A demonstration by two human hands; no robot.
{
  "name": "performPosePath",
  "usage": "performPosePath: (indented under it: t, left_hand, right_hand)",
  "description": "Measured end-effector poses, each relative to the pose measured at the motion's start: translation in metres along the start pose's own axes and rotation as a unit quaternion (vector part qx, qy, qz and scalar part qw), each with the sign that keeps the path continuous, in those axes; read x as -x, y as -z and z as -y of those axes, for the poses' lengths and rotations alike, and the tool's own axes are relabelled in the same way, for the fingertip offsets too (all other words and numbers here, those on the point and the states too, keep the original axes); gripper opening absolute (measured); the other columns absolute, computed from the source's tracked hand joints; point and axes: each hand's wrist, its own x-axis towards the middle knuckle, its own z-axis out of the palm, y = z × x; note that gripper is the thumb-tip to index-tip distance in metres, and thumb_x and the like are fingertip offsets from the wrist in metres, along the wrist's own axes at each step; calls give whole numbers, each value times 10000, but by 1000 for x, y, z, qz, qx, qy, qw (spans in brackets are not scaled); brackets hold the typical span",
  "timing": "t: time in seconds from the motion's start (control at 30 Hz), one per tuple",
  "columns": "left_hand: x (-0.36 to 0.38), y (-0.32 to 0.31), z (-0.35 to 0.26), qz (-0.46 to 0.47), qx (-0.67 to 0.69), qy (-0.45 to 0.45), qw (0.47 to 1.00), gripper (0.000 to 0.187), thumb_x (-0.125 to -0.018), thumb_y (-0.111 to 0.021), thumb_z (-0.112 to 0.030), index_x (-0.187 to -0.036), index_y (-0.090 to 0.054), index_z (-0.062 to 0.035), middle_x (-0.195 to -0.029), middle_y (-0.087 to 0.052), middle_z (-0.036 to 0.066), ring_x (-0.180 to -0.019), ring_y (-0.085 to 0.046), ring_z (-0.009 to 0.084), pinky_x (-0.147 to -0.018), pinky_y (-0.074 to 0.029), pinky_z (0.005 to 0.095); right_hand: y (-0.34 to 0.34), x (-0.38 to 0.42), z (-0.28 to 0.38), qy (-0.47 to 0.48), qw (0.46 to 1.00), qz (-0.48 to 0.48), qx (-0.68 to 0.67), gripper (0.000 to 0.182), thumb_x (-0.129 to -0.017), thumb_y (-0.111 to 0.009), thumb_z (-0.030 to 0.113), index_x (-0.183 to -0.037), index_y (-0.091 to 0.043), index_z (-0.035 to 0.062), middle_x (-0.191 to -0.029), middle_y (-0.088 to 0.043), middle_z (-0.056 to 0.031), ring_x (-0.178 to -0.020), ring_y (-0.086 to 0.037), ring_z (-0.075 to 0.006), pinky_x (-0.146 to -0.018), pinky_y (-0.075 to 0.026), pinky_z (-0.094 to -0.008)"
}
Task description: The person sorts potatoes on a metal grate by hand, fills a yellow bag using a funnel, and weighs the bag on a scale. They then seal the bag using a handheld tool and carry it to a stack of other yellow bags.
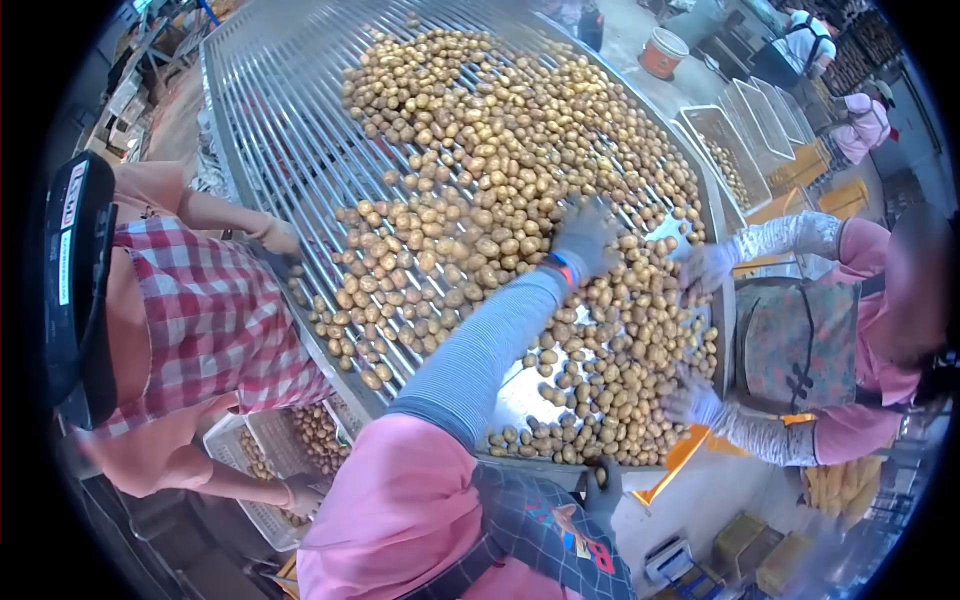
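My left hand (587,237), in a grey glove with a red and blue band at the wrist, reaches across the pile of small potatoes (490,180). It lies over them with fingers stretched out, slightly blurred. My right hand (602,486), in a dark glove, is low at the near edge of the sorting table (530,463). A small potato (601,476) shows among its partly hidden fingers. The potatoes cover metal rollers (290,150) and a smooth plate (525,398) at the near end.
At the right, a co-worker's gloved hands (708,268) touch the potatoes. Another person, in a checked apron (215,300), stands at the left beside a divided crate (262,432) of potatoes. White crates (725,150) and an orange bucket (662,55) stand beyond the table.
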Motion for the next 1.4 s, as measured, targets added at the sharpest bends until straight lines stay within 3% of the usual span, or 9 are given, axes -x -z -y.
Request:
performPosePath:
  t: [0.43, 0.53, 0.57, 0.63, 0.73, 1.07, 1.13, 1.33, 1.4]
  left_hand:
    - [238, -3, 44, 113, 33, -65, 991, 600, -816, -598, -540, -1320, -534, -221, -1516, -270, 161, -1369, -280, 374, -1106, -87, 654]
    - [209, -14, 85, 216, 290, -75, 929, 495, -779, -666, -367, -1238, -601, -193, -1305, -546, 166, -1134, -557, 309, -1011, -398, 475]
    - [196, 35, 78, -6, 264, 29, 964, 171, -822, -610, -198, -956, -621, -92, -892, -628, 186, -918, -598, 360, -782, -480, 414]
    - [144, 29, 137, -183, 169, 162, 955, 128, -852, -551, -166, -893, -633, -76, -925, -659, 173, -841, -634, 364, -730, -496, 452]
    - [86, 3, 219, -14, -72, 218, 973, 233, -828, -589, -248, -962, -663, -72, -960, -682, 150, -925, -664, 315, -793, -526, 426]
    - [185, -47, 57, 128, 24, 126, 984, 332, -761, -617, -286, -1052, -635, -126, -1019, -664, 174, -971, -634, 366, -818, -502, 468]
    - [218, -39, 26, 104, 64, 84, 989, 293, -799, -614, -268, -1034, -621, -92, -1055, -633, 155, -954, -623, 363, -824, -502, 441]
    - [328, -6, 17, -137, 296, 80, 942, 206, -815, -617, -101, -1013, -656, -54, -1052, -606, 152, -977, -596, 317, -853, -478, 389]
    - [357, 3, 22, -149, 318, 110, 930, 182, -810, -616, -75, -984, -662, -46, -1043, -609, 149, -976, -598, 300, -842, -478, 373]
  right_hand:
    - [-41, -34, -11, -13, 994, -35, 99, 333, -799, -601, 179, -1109, -631, 61, -1036, -612, -147, -965, -571, -339, -860, -444, -422]
    - [-44, -36, -15, 28, 991, -59, 115, 318, -804, -596, 185, -1098, -632, 70, -1041, -614, -138, -965, -571, -340, -850, -444, -433]
    - [-45, -36, -15, 48, 988, -65, 129, 312, -806, -592, 186, -1096, -633, 75, -1040, -615, -137, -962, -572, -343, -843, -445, -437]
    - [-48, -36, -18, 40, 988, -66, 135, 303, -809, -590, 188, -1089, -633, 80, -1042, -615, -135, -965, -572, -345, -839, -445, -442]
    - [-48, -42, -24, 42, 979, -71, 185, 261, -819, -611, 219, -1057, -643, 117, -1039, -621, -130, -960, -582, -344, -823, -457, -437]
    - [-39, -42, -3, 259, 961, -4, 100, 249, -786, -628, 153, -1034, -632, 128, -941, -627, -124, -874, -608, -317, -746, -487, -423]
    - [-43, -57, -11, 343, 892, 231, 183, 170, -789, -616, 153, -955, -607, 121, -854, -600, -111, -813, -601, -314, -698, -479, -436]
    - [-4, -150, -52, 60, 987, -77, 124, 146, -828, -573, 151, -934, -657, 94, -832, -624, -156, -821, -602, -358, -726, -484, -444]
    - [0, -169, 8, 176, 980, -76, 55, 159, -840, -583, 180, -948, -652, 86, -846, -631, -152, -832, -607, -354, -728, -486, -438]
